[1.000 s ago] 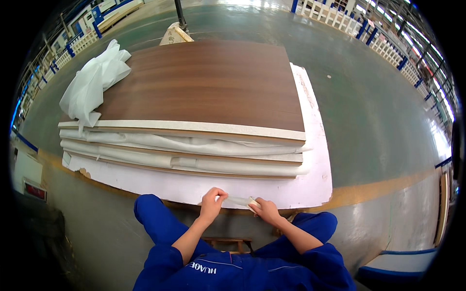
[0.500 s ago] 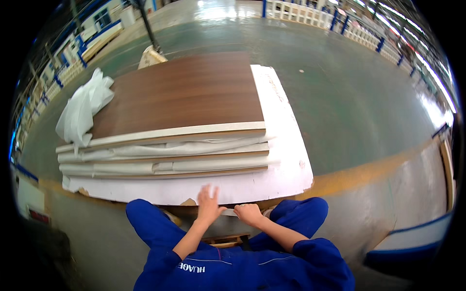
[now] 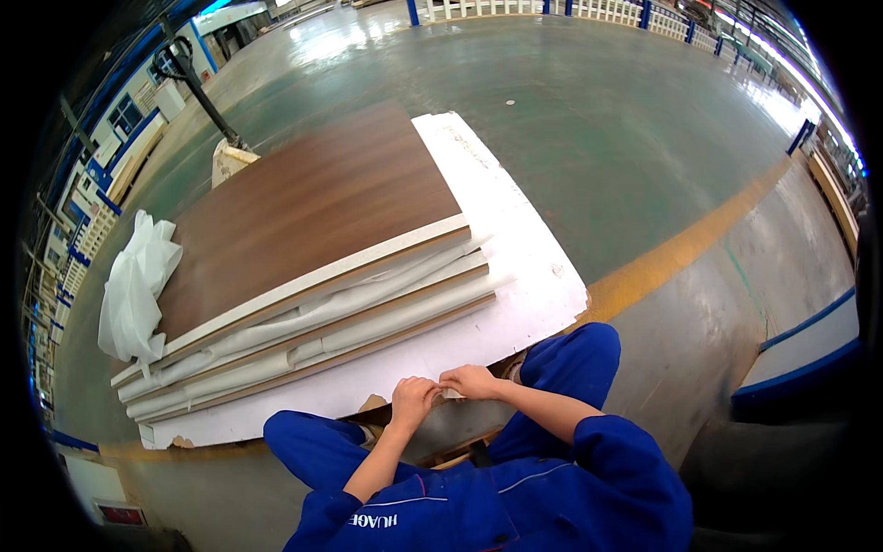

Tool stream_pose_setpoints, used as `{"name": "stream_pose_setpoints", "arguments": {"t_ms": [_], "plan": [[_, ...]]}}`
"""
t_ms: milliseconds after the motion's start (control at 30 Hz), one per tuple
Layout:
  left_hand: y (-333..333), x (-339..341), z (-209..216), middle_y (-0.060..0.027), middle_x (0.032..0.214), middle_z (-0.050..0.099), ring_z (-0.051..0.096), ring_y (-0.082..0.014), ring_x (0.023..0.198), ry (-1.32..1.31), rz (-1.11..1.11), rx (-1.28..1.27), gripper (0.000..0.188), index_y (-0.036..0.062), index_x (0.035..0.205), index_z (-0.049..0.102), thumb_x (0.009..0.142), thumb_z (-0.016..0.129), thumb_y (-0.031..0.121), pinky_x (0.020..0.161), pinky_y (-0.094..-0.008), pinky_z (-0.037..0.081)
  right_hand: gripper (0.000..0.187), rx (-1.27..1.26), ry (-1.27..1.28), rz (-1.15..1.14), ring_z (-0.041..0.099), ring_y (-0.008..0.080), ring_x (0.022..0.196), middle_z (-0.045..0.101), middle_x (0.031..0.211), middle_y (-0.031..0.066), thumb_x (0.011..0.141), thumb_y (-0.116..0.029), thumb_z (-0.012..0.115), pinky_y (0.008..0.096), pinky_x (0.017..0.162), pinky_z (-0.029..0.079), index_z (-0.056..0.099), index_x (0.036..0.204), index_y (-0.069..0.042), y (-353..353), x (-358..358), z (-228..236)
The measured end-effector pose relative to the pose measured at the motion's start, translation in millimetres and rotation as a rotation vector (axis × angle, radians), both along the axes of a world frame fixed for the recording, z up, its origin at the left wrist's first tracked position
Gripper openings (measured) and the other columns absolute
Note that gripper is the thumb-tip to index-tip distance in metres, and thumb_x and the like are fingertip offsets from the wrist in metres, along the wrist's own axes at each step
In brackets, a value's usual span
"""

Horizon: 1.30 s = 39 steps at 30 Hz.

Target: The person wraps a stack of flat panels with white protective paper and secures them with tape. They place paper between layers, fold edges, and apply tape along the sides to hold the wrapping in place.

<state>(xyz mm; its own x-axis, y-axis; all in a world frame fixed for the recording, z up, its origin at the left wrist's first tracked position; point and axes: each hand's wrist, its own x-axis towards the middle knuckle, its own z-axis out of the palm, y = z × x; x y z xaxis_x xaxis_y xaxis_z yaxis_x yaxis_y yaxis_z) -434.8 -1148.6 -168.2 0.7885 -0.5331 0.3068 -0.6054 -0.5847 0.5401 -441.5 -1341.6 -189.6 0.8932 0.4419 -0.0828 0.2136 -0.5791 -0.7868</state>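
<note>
My left hand (image 3: 414, 401) and my right hand (image 3: 469, 381) meet in front of my lap, fingertips pinched close together. Between them shows a bit of a small pale strip (image 3: 451, 393), mostly covered by the fingers; its material cannot be made out. Just beyond my hands lies a stack of flat panels, the top one a brown wood-grain panel (image 3: 303, 221) with a pale front edge. White foam sheeting (image 3: 368, 294) separates the panels in the stack. Under them spreads a white board (image 3: 524, 276) with worn edges. Neither hand touches the stack.
Crumpled white foam wrap (image 3: 138, 285) hangs over the stack's left end. Behind it stands a pallet jack with a dark handle (image 3: 207, 101). A yellow floor line (image 3: 644, 281) runs to the right. Blue-edged white equipment (image 3: 800, 354) stands at right; a white fence (image 3: 607, 11) lines the back.
My left hand, spread open before, has closed and come up against the right one at the pale strip. My view has turned, so the stack now appears tilted and farther left.
</note>
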Motion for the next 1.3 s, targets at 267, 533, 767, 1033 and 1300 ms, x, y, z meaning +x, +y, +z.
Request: {"name": "stream_pose_setpoints", "arguments": {"t_ms": [267, 533, 767, 1033, 1300], "plan": [[45.9, 13.8, -17.6, -0.0095, 0.069, 0.065, 0.062, -0.025, 0.067, 0.368, 0.489, -0.27, 0.015, 0.0022, 0.075, 0.064, 0.083, 0.064, 0.015, 0.06, -0.0347, 0.047, 0.031, -0.2, 0.086, -0.648, 0.063, 0.0356, 0.076, 0.066, 0.08, 0.0173, 0.092, -0.032, 0.044, 0.0471, 0.068, 0.047, 0.065, 0.091, -0.009, -98.4, 58.8, -89.1], [75.5, 29.5, -43.3, -0.0149, 0.111, 0.055, 0.05, -0.0324, 0.109, 0.37, 0.439, -0.207, 0.03, 0.0069, 0.11, 0.06, 0.082, 0.066, 0.018, 0.093, -0.0393, 0.042, 0.065, -0.724, -0.132, -0.428, 0.059, 0.0365, 0.091, 0.062, 0.102, 0.0222, 0.082, -0.018, 0.063, 0.0479, 0.078, 0.045, 0.036, 0.14, -0.005, -90.5, 63.7, -122.1], [176.6, 61.6, 29.0, -0.0245, 0.12, 0.043, 0.046, -0.0368, 0.114, 0.022, 0.687, -0.081, 0.083, 0.0163, 0.148, 0.017, 0.081, 0.067, 0.014, 0.093, -0.0423, 0.042, 0.055, -0.447, -0.637, -0.142, 0.042, 0.036, 0.12, 0.048, 0.128, 0.0184, 0.076, -0.008, 0.061, 0.0465, 0.101, 0.034, 0.047, 0.128, 0.0, -7.5, 86.9, -31.2], [259.4, 101.4, 42.6, -0.016, 0.105, 0.053, 0.061, -0.0184, 0.075, 0.133, 1.017, -1.201, 0.087, 0.0158, 0.144, -0.02, 0.094, 0.051, 0.011, 0.073, -0.0297, 0.053, 0.05, -0.367, -0.907, 0.529, 0.033, 0.0265, 0.135, 0.038, 0.144, 0.0141, 0.084, -0.007, 0.047, 0.0403, 0.112, 0.027, 0.044, 0.133, 0.0, 199.2, 169.4, 25.4], [295.0, 148.9, 6.9, -0.0167, 0.1, 0.057, 0.06, -0.0221, 0.088, -0.088, 1.131, -1.121, 0.085, 0.0135, 0.146, -0.018, 0.092, 0.048, 0.004, 0.085, -0.0343, 0.049, 0.051, -0.531, -0.978, 0.497, 0.027, 0.0235, 0.14, 0.031, 0.149, 0.0111, 0.089, -0.013, 0.042, 0.0395, 0.115, 0.021, 0.037, 0.138, 0.0, 296.0, 240.4, -7.3]]}}
